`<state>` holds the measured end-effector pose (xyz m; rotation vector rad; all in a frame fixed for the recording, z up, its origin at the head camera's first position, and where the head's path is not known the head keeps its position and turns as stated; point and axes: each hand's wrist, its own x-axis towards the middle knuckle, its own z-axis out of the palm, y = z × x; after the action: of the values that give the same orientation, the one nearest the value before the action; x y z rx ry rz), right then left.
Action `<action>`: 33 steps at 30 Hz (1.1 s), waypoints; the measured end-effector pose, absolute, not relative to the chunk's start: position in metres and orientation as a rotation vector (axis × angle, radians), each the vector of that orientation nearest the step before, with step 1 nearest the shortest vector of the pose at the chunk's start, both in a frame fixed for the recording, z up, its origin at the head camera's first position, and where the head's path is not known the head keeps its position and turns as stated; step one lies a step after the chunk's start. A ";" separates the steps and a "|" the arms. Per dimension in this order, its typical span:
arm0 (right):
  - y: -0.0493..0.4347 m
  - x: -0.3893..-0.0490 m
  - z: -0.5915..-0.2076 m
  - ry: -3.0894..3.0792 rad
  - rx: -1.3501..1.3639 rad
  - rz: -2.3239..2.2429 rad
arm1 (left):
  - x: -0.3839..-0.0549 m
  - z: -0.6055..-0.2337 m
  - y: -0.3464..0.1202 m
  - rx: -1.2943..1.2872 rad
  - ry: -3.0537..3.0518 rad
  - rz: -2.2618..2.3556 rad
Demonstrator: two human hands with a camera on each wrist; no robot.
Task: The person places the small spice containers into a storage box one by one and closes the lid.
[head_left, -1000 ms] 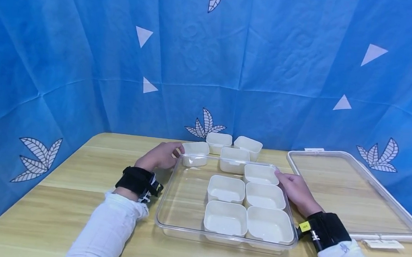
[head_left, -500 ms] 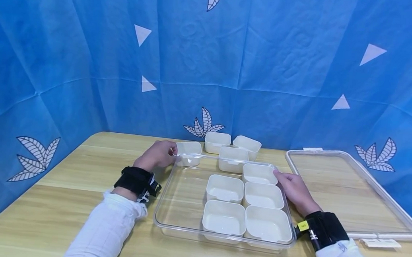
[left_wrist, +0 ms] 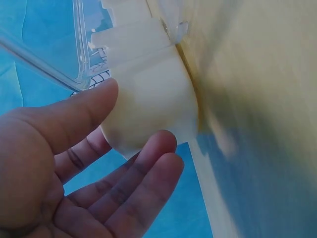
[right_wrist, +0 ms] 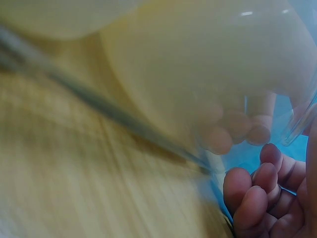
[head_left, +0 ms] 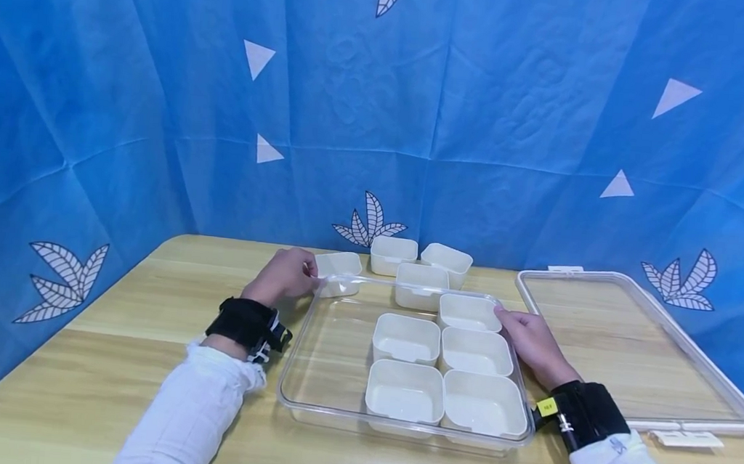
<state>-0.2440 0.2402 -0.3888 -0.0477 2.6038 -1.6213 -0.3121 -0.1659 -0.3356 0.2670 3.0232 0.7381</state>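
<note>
In the head view my left hand (head_left: pixel 282 277) pinches the left side of a small white bin (head_left: pixel 339 264) behind the clear box's back left corner. The left wrist view has the thumb on one face of that bin (left_wrist: pixel 153 94), the other fingers partly curled past its edge. My right hand (head_left: pixel 534 344) grips the right wall of the shallow clear box (head_left: pixel 325 412), thumb over the rim. Through that clear wall, the right wrist view shows curled fingers (right_wrist: pixel 250 206) and their reflection. Several white bins (head_left: pixel 404 391) stand inside the box, in its right part and middle.
Three more white bins (head_left: pixel 393 254) stand behind the box near the blue curtain (head_left: pixel 524 127). A clear lid with a white rim (head_left: pixel 678 426) and clips lies on the wooden table (head_left: pixel 104 386) at the right.
The left hand has shifted the small white bin slightly to the left, toward the box's back left corner. The right hand and the clear box stay in place.
</note>
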 end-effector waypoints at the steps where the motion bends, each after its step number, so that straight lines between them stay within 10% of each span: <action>1: 0.241 -0.244 -0.388 2.601 -0.048 -1.620 | -0.312 -0.336 -0.166 0.267 3.022 0.746; 33: 0.241 -0.245 -0.388 2.524 -0.091 -1.717 | -0.306 -0.331 -0.162 0.201 3.045 0.803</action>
<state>-0.2445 0.2408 -0.3880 -0.0907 2.5242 -1.7171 -0.3059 -0.1620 -0.3315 0.2007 3.0454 0.8025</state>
